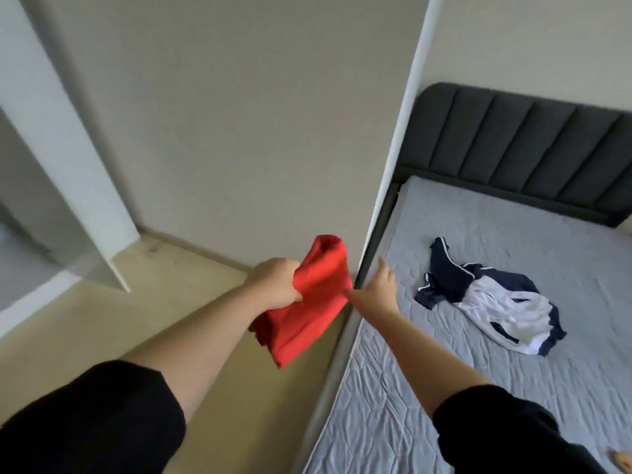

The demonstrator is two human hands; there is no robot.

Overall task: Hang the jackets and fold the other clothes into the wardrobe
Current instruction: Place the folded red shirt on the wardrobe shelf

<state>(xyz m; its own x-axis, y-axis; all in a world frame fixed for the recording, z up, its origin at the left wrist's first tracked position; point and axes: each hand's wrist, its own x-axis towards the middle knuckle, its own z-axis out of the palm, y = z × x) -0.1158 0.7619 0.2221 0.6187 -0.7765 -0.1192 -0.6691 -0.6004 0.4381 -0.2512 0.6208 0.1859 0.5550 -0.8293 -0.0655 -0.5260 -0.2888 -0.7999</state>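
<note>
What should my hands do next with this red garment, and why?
Probably turn left and carry the red garment to the open white unit, likely the wardrobe: the left hand grips it roughly folded, the right hand is open, and the jacket can wait on the bed.

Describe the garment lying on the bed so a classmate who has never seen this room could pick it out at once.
Find the bed with the dark padded headboard and grey quilted mattress. Crumpled on that mattress lies a navy-and-white jacket. Unlike the plain red garment held by the left hand beside the bed, it is two-toned with white stripes.
</note>
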